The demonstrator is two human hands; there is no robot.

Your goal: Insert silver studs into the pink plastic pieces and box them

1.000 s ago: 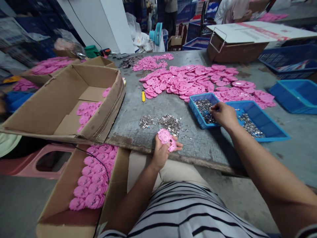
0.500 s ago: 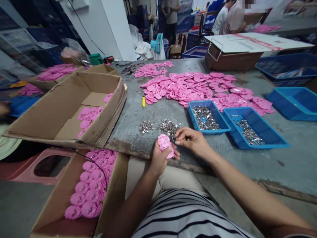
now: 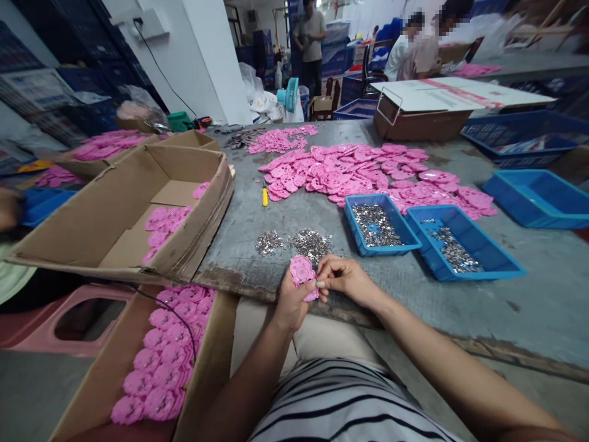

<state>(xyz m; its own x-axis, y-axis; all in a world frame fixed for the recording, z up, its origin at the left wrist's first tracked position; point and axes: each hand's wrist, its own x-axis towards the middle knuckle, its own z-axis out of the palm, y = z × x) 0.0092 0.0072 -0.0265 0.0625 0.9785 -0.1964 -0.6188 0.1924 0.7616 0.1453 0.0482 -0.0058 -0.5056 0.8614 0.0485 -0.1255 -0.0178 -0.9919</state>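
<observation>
My left hand (image 3: 291, 302) grips a pink plastic piece (image 3: 301, 272) at the near edge of the grey table (image 3: 529, 301). My right hand (image 3: 346, 279) is closed in a pinch against that piece's right side; what the fingertips hold is too small to see. Just beyond the hands lie two small heaps of silver metal bits (image 3: 309, 241). To the right stand two blue trays (image 3: 396, 228) with more metal bits. A broad spread of pink pieces (image 3: 363, 169) covers the middle of the table.
An open cardboard box (image 3: 92, 215) with some pink pieces rests on the table's left end. Another box (image 3: 202, 362) by my left knee holds stacked pink pieces. A yellow-handled tool (image 3: 265, 196), empty blue bins at right, a closed carton and people stand farther back.
My right hand left the blue tray of metal bits and came back to the pink piece, now pinching against it. My left hand kept holding the piece.
</observation>
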